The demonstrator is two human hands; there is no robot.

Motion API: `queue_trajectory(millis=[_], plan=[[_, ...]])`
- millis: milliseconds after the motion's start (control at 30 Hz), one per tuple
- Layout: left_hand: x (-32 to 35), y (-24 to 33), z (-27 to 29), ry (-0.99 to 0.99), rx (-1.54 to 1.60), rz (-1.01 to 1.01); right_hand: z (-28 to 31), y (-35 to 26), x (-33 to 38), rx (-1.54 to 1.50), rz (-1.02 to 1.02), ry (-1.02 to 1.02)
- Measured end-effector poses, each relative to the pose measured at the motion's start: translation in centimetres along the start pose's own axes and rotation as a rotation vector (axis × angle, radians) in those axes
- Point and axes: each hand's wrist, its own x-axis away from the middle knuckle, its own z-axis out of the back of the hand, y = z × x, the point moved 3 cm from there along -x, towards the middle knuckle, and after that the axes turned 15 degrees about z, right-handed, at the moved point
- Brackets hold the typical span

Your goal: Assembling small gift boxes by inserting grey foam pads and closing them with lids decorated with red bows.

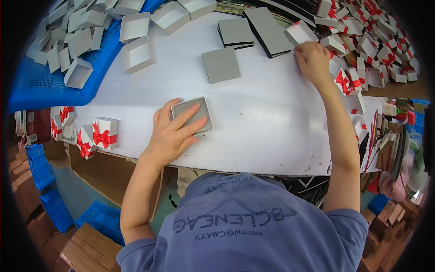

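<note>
Toward the left of the worktop, my left hand [170, 131] lies with spread fingers over a small white box [211, 119]. Two fingers rest on the grey pad [185, 109] that fills the box, and another bends at its far left corner. My right hand [312, 61] reaches to the far right with curled fingers. It closes on the near edge of an open white box with a red ribbon [300, 34]. The fingertips are partly hidden there. Between the hands, farther off, lie a single grey pad [221, 65], a small stack of grey pads [235, 32] and a longer stack [268, 31].
A blue basket [50, 86] of white boxes stands far left, beside several open white boxes [135, 27]. Two white boxes with red bows [105, 133] sit near the left edge. A heap of red-ribboned boxes [369, 41] fills the far right. Cardboard cartons [93, 247] lie below.
</note>
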Motion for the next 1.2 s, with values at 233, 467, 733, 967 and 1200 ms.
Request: queue_trajectory(millis=[233,467,733,967,1200], plan=[[0.3,-0.5,-1.3,-0.047,0.098,0.018,5.2,-9.8,-0.2,-1.081,-0.452,0.565],[-3.4,0.4,-3.5,0.085,0.841,-0.029,1.5,-17.5,-2.2,-1.018,-0.175,-0.042],[-1.9,2.2,-1.0,-0.018,0.007,0.089,1.4,-19.7,-2.4,-0.514,0.19,0.254],[-1.7,-2.2,8.1,0.191,-0.196,0.497,-0.8,-15.0,-5.2,-0.283,0.37,0.169],[-4.5,-9.1,2.4,0.186,-0.294,0.428,3.7,-14.9,-6.0,-0.479,0.221,0.413]])
